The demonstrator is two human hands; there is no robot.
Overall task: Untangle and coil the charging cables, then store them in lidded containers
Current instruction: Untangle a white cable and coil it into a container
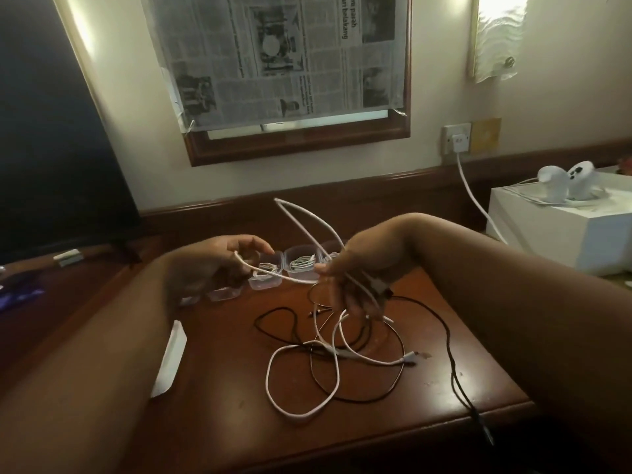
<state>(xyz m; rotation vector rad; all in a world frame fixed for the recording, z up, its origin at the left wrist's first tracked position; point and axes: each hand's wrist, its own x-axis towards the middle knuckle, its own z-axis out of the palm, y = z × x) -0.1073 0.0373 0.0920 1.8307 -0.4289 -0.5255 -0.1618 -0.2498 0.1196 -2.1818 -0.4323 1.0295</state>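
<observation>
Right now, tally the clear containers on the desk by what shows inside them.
Holding a coiled white cable: 2
No cable visible: 1
Half hidden behind the right hand, contents unclear: 1
Total: 4 clear containers; blur by the left hand may hide more.

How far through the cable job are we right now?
Partly through. Done: at least two clear containers at the back of the table hold coiled white cables, lids apparently not on. In hand: the left hand and right hand hold a white cable stretched between them, looping upward. Left: a tangle of white and black cables lies loose on the table, and an empty container waits.
</observation>
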